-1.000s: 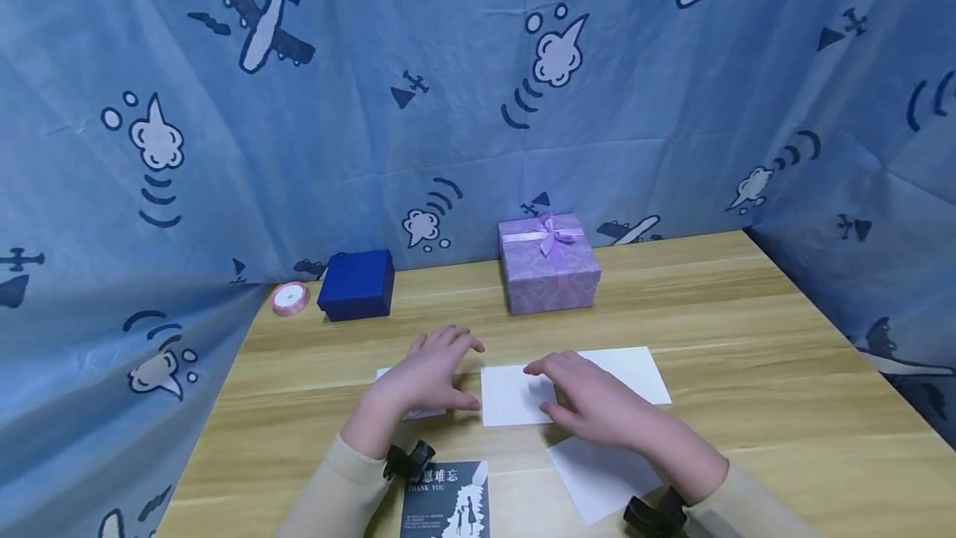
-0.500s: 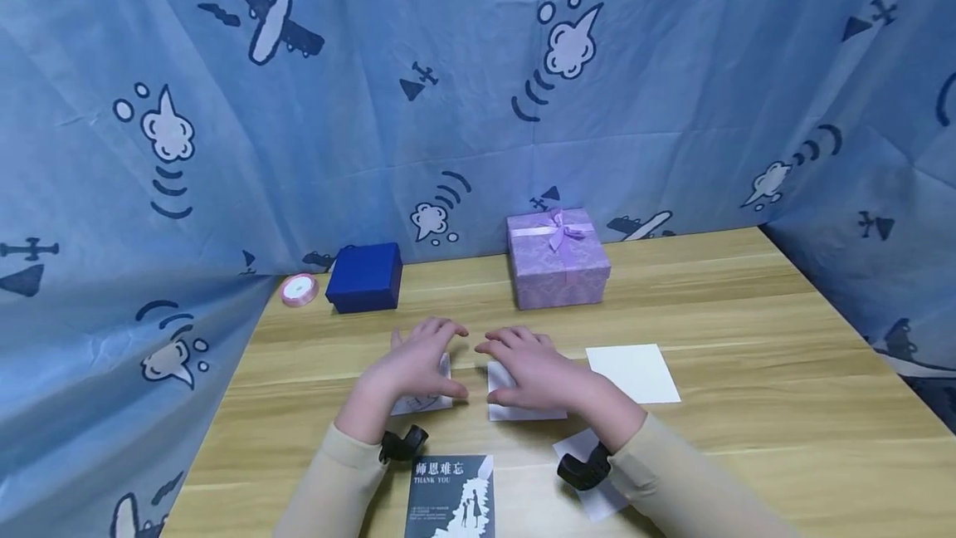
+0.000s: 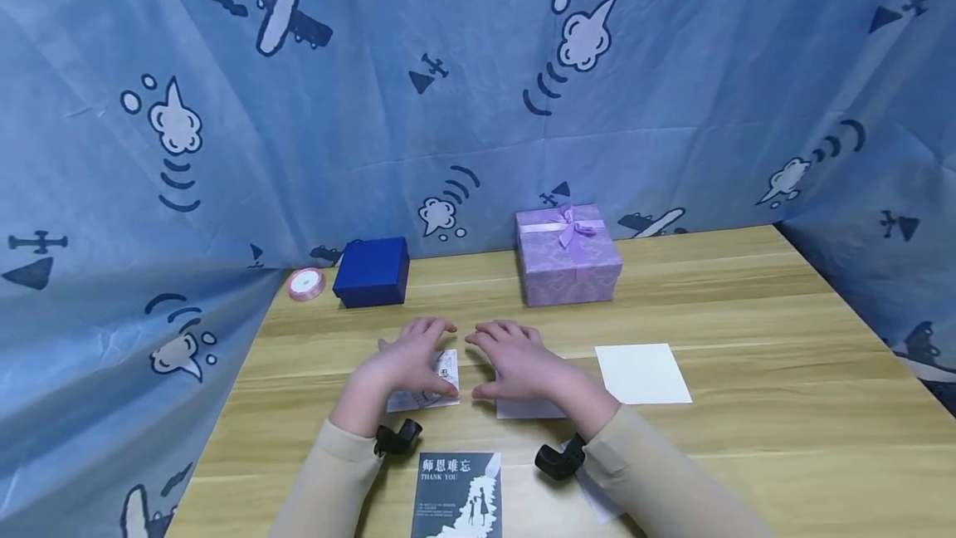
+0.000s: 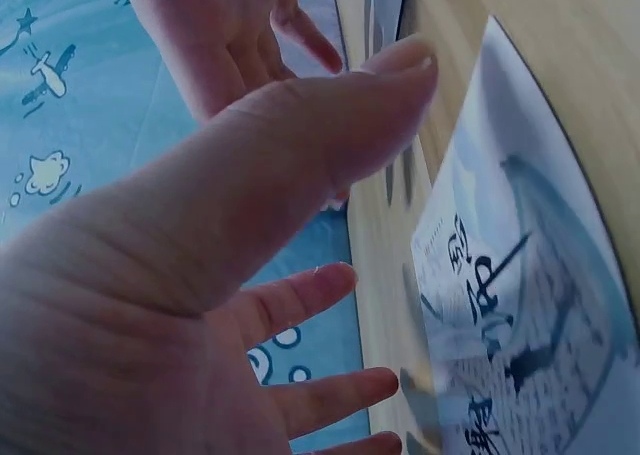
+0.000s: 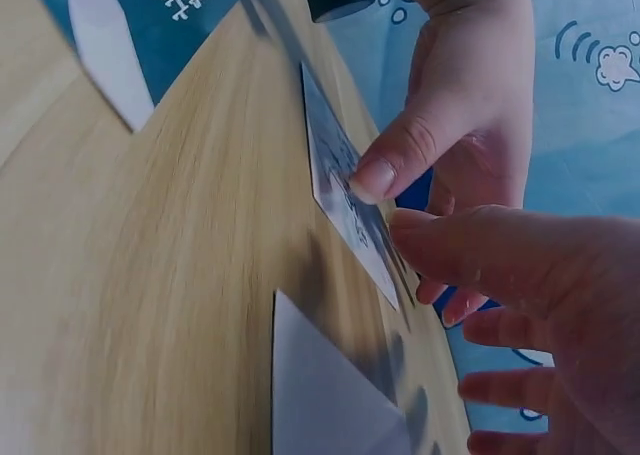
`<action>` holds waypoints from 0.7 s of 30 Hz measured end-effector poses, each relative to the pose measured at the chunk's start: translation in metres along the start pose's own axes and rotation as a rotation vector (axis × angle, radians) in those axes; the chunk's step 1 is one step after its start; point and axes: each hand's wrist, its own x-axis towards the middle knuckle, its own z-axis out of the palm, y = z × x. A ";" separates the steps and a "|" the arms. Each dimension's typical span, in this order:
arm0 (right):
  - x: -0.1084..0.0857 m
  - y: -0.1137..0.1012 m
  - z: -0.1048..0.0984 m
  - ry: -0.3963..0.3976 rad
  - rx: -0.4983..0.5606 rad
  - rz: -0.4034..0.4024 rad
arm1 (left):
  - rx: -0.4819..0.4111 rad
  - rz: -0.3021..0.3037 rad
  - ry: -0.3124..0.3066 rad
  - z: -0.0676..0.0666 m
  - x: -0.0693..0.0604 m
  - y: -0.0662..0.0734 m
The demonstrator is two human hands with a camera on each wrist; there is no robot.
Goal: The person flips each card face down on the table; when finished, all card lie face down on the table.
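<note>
My left hand (image 3: 411, 364) hovers over a printed card (image 3: 446, 368) with black brush lettering and a grey-blue drawing. Its fingers are spread and loosely bent; in the left wrist view a gap shows between the thumb and the card (image 4: 540, 305). Close beside it, my right hand (image 3: 519, 364) hangs over a blank white card (image 3: 526, 411), partly covering it. Nothing lies between the right fingers. In the right wrist view, the thumbs of the two hands come near each other, above the table.
A dark THANK YOU card (image 3: 448, 496) lies near the front. One white card (image 3: 644, 374) is at right, another (image 3: 601, 498) half under my right forearm. Behind stand a ribbon roll (image 3: 306, 284), a blue box (image 3: 372, 272) and a purple gift box (image 3: 569, 256) with a bow.
My right hand has swung left from between the white cards to beside my left hand. The left hand has drawn slightly left, and more of the printed card shows. The head view has shifted slightly.
</note>
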 end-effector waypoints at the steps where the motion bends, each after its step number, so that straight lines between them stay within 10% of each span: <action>1: 0.002 -0.001 0.000 -0.003 -0.003 -0.002 | 0.003 -0.005 -0.001 0.000 0.000 -0.001; 21: 0.027 -0.007 0.016 -0.072 -0.043 0.077 | -0.002 -0.072 -0.024 -0.003 -0.002 -0.015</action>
